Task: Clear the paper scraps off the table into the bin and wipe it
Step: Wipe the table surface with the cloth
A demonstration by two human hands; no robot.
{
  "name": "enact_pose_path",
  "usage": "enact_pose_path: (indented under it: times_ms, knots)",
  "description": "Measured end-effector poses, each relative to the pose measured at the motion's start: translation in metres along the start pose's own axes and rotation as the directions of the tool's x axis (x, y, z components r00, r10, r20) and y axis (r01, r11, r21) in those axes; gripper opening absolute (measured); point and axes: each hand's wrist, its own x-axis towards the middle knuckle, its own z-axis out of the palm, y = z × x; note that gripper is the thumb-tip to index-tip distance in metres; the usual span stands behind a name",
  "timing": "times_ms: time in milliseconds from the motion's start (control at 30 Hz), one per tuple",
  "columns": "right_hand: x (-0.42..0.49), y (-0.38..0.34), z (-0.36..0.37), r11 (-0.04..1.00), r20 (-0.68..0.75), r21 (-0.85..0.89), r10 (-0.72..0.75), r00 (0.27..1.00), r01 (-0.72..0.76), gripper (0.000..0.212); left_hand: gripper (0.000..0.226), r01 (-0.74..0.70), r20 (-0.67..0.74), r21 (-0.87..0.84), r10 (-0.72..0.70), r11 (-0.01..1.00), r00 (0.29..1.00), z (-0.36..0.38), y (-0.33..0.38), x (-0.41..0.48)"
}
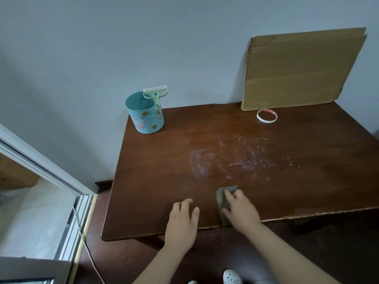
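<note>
Near the table's point(307, 181) front edge my right hand point(242, 210) presses the green cloth point(229, 189) flat, I judge to wipe the whitish smears point(225, 158) mid-table, my left hand point(181, 220) spread on the table for support, the bin point(146, 117) parked at its far-left corner.

Pale grey-blue wall point(92, 48) behind the dark brown wooden tabletop point(297, 181); white-framed sliding window point(47, 171) well left of the left hand point(181, 222).

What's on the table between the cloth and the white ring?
Just whitish smears on the table between the cloth and ring, in the head view.
</note>
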Motion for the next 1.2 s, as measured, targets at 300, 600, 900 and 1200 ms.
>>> enact_pose_path:
  times_ms: [300, 600, 900, 1200]
  knots:
    - [-0.015, -0.102, 0.027, 0.950, 0.124, -0.117, -0.274, 0.954, 0.288, 0.060, 0.036, 0.065, -0.083, -0.049, -0.069, 0.997, 0.994, -0.021, -0.026, -0.003]
    - [0.003, -0.077, 0.025, 0.954, 0.011, -0.060, -0.292, 0.956, 0.292, 0.056, 0.034, 0.076, -0.100, -0.011, -0.077, 0.997, 0.992, -0.024, -0.028, 0.009]
    - [0.035, -0.033, -0.002, 0.994, -0.125, -0.066, 0.084, 0.989, -0.093, 0.056, 0.040, 0.005, -0.033, 0.000, -0.005, 1.000, 0.999, -0.015, -0.003, 0.027]
    - [0.032, -0.096, 0.019, 0.898, 0.035, -0.199, -0.394, 0.918, 0.393, 0.049, 0.038, 0.045, -0.055, 0.018, -0.044, 0.999, 0.998, -0.033, -0.017, 0.038]
